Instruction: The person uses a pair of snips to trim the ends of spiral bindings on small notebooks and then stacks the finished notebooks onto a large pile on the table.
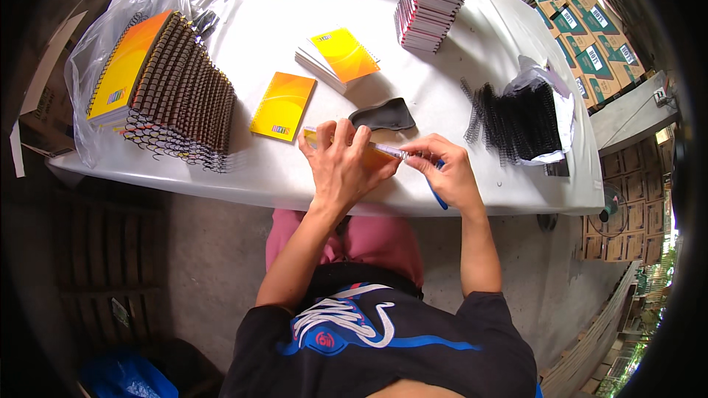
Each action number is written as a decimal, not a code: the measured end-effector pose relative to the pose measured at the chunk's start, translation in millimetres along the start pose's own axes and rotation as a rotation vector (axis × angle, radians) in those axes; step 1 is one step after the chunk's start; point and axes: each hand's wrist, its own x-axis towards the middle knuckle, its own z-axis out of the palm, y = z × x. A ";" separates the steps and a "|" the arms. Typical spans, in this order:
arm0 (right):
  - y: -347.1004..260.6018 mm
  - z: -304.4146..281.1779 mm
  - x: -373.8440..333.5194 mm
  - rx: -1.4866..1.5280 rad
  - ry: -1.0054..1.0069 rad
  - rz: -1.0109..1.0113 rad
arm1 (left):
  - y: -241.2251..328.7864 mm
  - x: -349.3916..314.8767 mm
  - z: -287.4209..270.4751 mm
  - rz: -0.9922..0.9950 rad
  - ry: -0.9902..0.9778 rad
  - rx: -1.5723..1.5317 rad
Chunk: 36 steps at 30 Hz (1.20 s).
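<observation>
My left hand (338,161) is closed round a small spiral notebook (377,153) with an orange cover, tilted up near the table's front edge. Its bound edge faces up and to the right. At the right end of that edge, the fingertips of my right hand (450,173) are pinched together. A blue-handled hand tool (437,197) sticks out below the right palm, its working end hidden by the fingers. Just beyond my hands lies a flat black piece (385,115). Left of it rests a yellow-orange notebook (283,105), with a small notebook stack (343,57) farther back.
A tall pile of coil-bound notebooks (173,81) stands at the left beside a clear plastic bag (82,77). Loose black coils (520,121) lie heaped at the right. Another notebook stack (435,4) rises at the back. Cartons (590,29) stand beyond the white-covered table (243,22).
</observation>
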 end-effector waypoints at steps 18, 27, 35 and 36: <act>-10.3 -4.5 -5.9 0.114 -0.122 0.099 | -3.4 -6.2 -10.4 0.071 -0.031 -0.021; -2.1 -20.0 13.5 0.142 -0.433 0.089 | -12.1 -8.3 -4.3 0.099 -0.059 -0.129; 57.2 6.8 65.5 -0.557 -0.235 -0.318 | -11.3 -4.9 -5.8 0.134 -0.032 -0.122; 62.5 15.4 69.1 -0.603 -0.203 -0.372 | -11.3 -7.6 -6.2 0.122 -0.043 -0.117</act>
